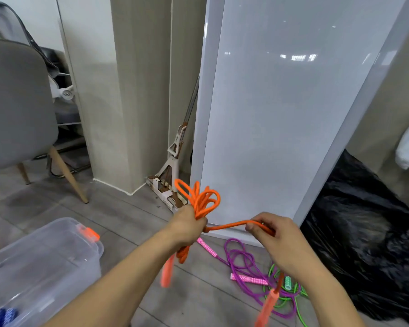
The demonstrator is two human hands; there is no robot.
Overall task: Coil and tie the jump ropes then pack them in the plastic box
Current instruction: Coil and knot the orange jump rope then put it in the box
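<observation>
Orange jump rope (203, 201), one of three ropes I count, is bunched in loops; the left hand (187, 225) grips it, the right hand (272, 234) pinches its free strand (two handles (167, 274) dangle). One plastic box (57, 251) stands left. Purple rope (241, 258) and green rope (282, 305) lie tangled on the floor beyond.

An indoor home or office corner is suggested by a grey chair (14, 102), a mop (175, 161), a black rubbish bag (364, 244) and a wood-look floor (118, 213).
</observation>
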